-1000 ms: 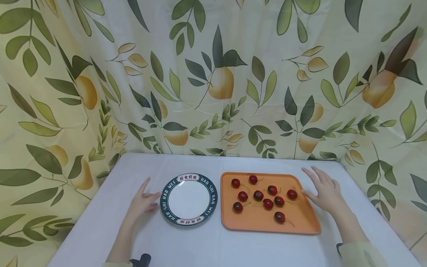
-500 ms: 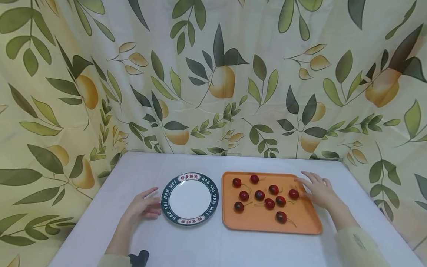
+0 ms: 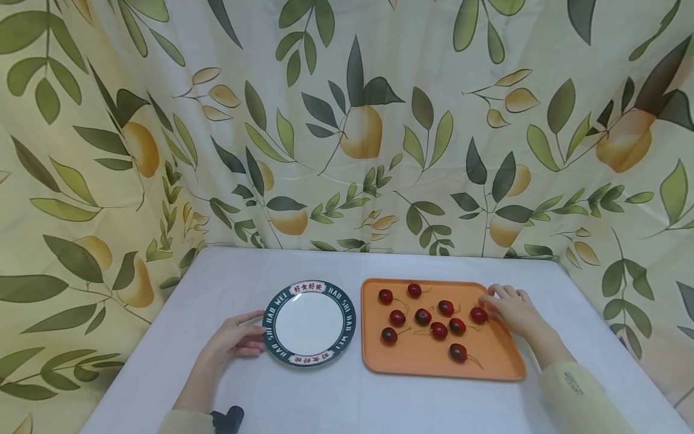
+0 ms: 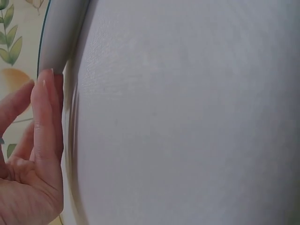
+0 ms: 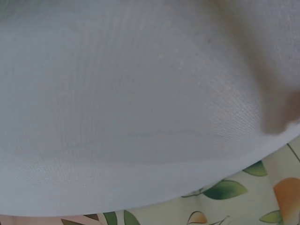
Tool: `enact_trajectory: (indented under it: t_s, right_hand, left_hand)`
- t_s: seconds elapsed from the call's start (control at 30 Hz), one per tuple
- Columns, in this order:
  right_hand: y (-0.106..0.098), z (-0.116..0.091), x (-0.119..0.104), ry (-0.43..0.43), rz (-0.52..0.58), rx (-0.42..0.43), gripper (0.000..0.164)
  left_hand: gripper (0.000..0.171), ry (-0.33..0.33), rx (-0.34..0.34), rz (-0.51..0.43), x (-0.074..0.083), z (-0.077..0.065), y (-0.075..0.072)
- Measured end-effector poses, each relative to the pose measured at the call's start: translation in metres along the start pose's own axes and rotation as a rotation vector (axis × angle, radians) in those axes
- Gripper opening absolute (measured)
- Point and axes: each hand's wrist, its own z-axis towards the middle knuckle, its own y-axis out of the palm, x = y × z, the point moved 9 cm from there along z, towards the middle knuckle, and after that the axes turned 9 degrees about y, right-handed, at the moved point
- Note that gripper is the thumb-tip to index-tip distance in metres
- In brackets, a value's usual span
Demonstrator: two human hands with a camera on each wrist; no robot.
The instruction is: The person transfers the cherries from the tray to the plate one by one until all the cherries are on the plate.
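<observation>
Left hand (image 3: 233, 339), head view: open, fingers loosely extended, tips at the left rim of the round plate (image 3: 308, 323), gripping nothing.
Right hand (image 3: 515, 311), head view: fingers bent downward across the right edge of the orange tray (image 3: 406, 363), near its far right corner; the tips are right at the rightmost cherry (image 3: 479, 315), and I cannot tell whether they pinch it.
Plate, head view: flat on the white-covered table (image 3: 325, 402), just beside the tray's left edge; white centre, dark rim lettered HAO SHI HAO WEI, with red characters on pale panels at its far and near sides.
Ten cherries (image 3: 423, 316), head view: dark red, all lying on the tray; one near the far left corner, one by the far edge, one nearest the near edge, the rightmost by the right edge, the others between. Several show thin stems.
Printed drape (image 3: 320, 120), head view: leaves and yellow fruit, behind the table's far edge.
Left fingertips, left wrist view: straight fingers reach the plate's outer side, another digit stands apart; white cloth fills most of the view.
White cloth, right wrist view: wide and bare, printed drape along the bottom; a brownish blur at the right edge is too indistinct to name.
</observation>
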Motion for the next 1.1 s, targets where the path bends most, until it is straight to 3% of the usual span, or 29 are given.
enact_trajectory:
  t_s: [0.67, 0.9, 1.1]
  right_hand:
    - [0.008, 0.001, 0.003, 0.027, 0.070, -0.032, 0.014]
    - [-0.012, 0.005, -0.010, -0.055, 0.018, 0.073, 0.018]
    - [-0.029, 0.016, -0.036, -0.141, -0.026, 0.144, 0.019]
  left_hand:
    - [0.058, -0.020, 0.013, 0.002, -0.002, 0.000, 0.004]
    - [0.059, -0.024, 0.002, -0.015, -0.003, 0.000, 0.004]
    - [0.058, -0.039, 0.020, -0.015, -0.005, 0.003, 0.002]
